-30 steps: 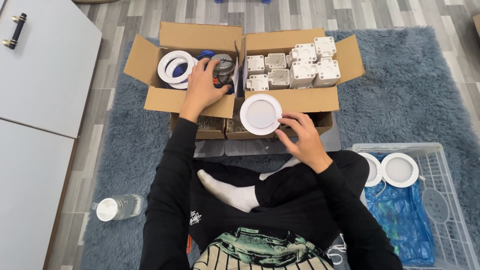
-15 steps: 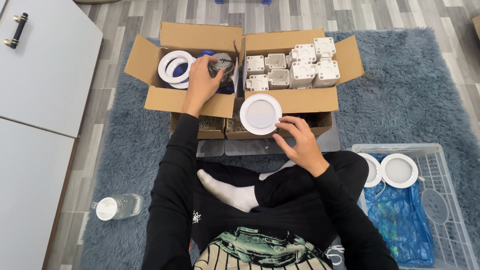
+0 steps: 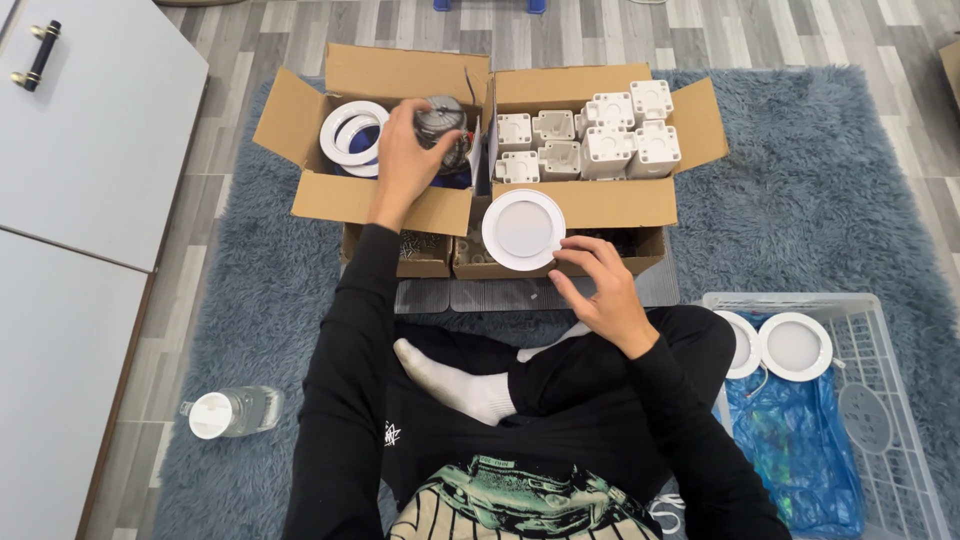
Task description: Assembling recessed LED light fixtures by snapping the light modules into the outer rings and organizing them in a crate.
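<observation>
My left hand (image 3: 405,160) reaches into the left cardboard box (image 3: 330,195) and grips a dark round finned part (image 3: 438,118), lifted near the box's right wall. White rings (image 3: 352,135) lie in that box to the hand's left. My right hand (image 3: 600,285) holds the edge of a white round disc lamp (image 3: 523,228) in front of the right cardboard box (image 3: 610,205), which holds several white square housings (image 3: 600,140).
I sit cross-legged on a blue-grey shaggy rug (image 3: 820,200). A clear plastic crate (image 3: 880,400) at my right holds two white discs (image 3: 795,345) and a blue bag. A water bottle (image 3: 230,412) lies at left. A white cabinet (image 3: 90,140) stands further left.
My left hand has closed on the dark finned part and raised it slightly inside the left box. The right hand with the white disc has barely moved.
</observation>
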